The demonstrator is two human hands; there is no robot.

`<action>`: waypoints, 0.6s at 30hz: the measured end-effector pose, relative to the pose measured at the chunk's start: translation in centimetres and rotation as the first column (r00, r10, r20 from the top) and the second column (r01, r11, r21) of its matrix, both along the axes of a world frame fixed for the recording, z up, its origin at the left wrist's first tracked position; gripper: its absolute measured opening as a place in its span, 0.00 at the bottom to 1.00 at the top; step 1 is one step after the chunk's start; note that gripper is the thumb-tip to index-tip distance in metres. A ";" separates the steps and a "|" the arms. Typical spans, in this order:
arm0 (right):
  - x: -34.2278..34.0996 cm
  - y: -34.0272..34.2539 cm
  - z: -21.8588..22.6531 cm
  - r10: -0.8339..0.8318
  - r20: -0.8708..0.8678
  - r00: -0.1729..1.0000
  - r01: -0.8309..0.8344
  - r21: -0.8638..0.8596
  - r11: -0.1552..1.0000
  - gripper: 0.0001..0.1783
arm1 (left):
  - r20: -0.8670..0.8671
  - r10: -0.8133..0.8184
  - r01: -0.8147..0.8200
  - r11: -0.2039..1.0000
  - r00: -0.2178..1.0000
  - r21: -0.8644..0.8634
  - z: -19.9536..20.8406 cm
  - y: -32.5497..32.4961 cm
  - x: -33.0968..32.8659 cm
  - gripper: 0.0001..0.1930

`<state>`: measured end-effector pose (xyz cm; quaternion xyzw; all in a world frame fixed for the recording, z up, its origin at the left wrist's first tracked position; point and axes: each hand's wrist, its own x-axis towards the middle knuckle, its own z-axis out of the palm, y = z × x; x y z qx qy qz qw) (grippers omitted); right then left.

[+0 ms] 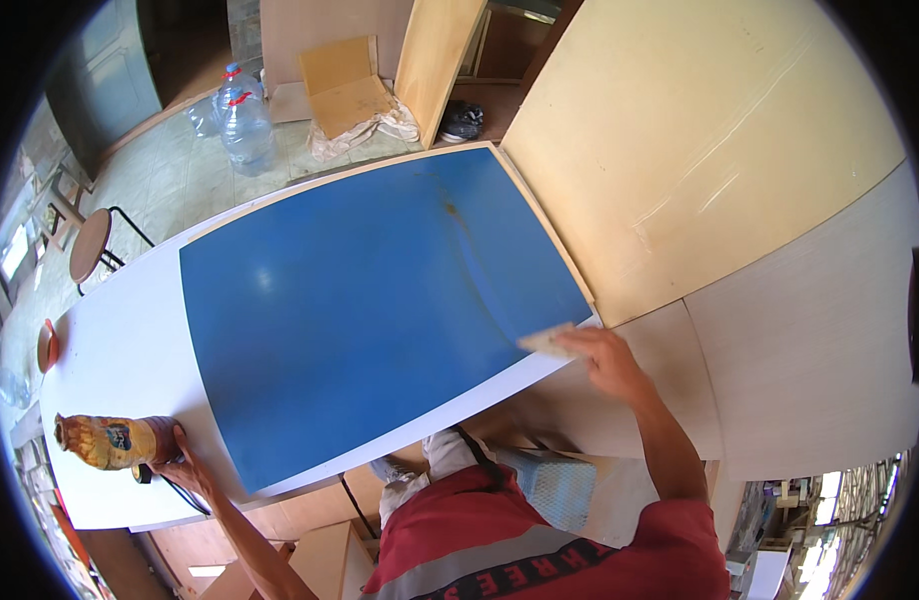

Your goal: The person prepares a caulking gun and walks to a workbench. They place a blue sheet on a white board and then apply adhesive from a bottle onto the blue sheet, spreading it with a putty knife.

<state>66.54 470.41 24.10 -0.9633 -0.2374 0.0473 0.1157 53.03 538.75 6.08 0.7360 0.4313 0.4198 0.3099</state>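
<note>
A large blue laminate sheet (370, 300) lies on a white table (120, 350). My right hand (602, 352) grips a small pale flat scraper (546, 342) and presses it on the sheet's near right corner. My left hand (183, 465) rests at the table's near left edge, fingers wrapped around the base of a glue-crusted can (115, 440) lying on its side. A small dark object sits under that hand; I cannot tell what it is.
Pale plywood panels (700, 150) stand along the right. Large clear water bottles (248, 125), cardboard pieces (345, 85) and a leaning board (437, 60) are at the back. A round stool (90, 245) stands at the left, and an orange lid (48, 345) lies on the table's left end.
</note>
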 end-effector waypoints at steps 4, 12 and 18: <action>11.1 7.4 0.2 0.017 0.160 0.987 -0.036 0.117 0.993 0.29 | -0.011 0.019 -0.019 1.000 1.000 0.022 -0.2 1.0 -0.8 0.54; 33.9 16.4 -6.9 -0.073 0.217 0.974 0.048 0.115 0.992 0.27 | 0.009 -0.007 0.007 1.000 1.000 -0.001 -1.9 2.3 -1.0 0.55; 38.1 17.3 -7.1 -0.024 0.137 0.990 0.035 -0.076 0.997 0.26 | -0.084 0.062 -0.067 0.997 0.995 -0.048 -1.0 2.2 -2.0 0.56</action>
